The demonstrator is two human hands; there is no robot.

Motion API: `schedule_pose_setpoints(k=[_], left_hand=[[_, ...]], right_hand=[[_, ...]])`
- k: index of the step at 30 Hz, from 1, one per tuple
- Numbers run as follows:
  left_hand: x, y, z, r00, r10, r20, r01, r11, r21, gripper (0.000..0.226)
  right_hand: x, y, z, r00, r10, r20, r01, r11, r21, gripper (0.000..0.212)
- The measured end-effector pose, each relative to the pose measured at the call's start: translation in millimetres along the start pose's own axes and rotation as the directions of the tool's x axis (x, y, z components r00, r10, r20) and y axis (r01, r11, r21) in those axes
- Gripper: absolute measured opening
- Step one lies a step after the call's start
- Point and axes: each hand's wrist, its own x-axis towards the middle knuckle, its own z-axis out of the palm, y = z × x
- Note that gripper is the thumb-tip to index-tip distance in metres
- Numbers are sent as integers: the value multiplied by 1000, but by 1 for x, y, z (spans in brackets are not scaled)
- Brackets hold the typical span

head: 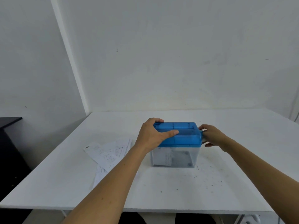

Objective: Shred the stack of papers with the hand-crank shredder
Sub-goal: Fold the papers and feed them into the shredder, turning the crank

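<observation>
The hand-crank shredder (186, 135) has a blue top on a clear bin (192, 157) and stands in the middle of the white table (161, 188). Shredded paper shows inside the bin. My left hand (152, 135) grips the left end of the blue top, fingers over its far edge and thumb across the front. At the shredder's right end, my right hand (212, 135) is curled round the crank handle, which is mostly hidden. A fanned stack of printed papers (110, 152) lies on the table left of the shredder, partly under my left forearm.
Small dark specks of paper dust are scattered on the table to the right and front of the bin. A black cabinet (9, 143) stands beside the table's left edge. White walls close off the back and left.
</observation>
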Motion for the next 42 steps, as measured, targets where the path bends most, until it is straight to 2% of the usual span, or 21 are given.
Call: schedule_pose_setpoints(k=[5, 10, 13, 16, 19, 26, 29, 33, 38, 42], left_hand=[[-3, 4, -1, 1000, 0, 1, 0, 1000, 17, 70], [-3, 5, -3, 999, -22, 35, 21, 999, 34, 72], [-3, 6, -10, 997, -31, 77, 27, 998, 51, 77], [-6, 2, -25, 999, -41, 3, 41, 999, 17, 81], [-6, -12, -50, 988, -118, -96, 120, 993, 18, 69], [-27, -67, -130, 946, -227, -230, 271, 946, 181, 35], [-40, -90, -152, 929, -282, -238, 340, 904, 257, 29], [-57, -116, -164, 903, -353, -243, 413, 868, 275, 28], [-76, -145, -156, 899, -393, -194, 434, 857, 278, 37], [-82, -159, -150, 896, -420, -143, 443, 840, 314, 68]], right_hand=[[-1, 0, -8, 996, -20, -92, 20, 1000, -1, 10], [-10, -26, -25, 950, -169, -264, 179, 984, 18, 7], [-26, -61, -27, 912, -299, -281, 309, 951, -9, 10], [-46, -97, -15, 875, -430, -220, 430, 901, -51, 16], [-59, -125, 4, 853, -505, -132, 502, 863, -58, 20], [-75, -171, 65, 816, -577, 33, 578, 814, -58, 15], [-82, -185, 92, 793, -601, 98, 607, 793, -51, 15], [-88, -193, 134, 790, -582, 191, 596, 803, -17, 15], [-81, -177, 199, 815, -479, 326, 531, 843, -90, 18], [-70, -156, 243, 861, -359, 360, 448, 871, -201, 35]])
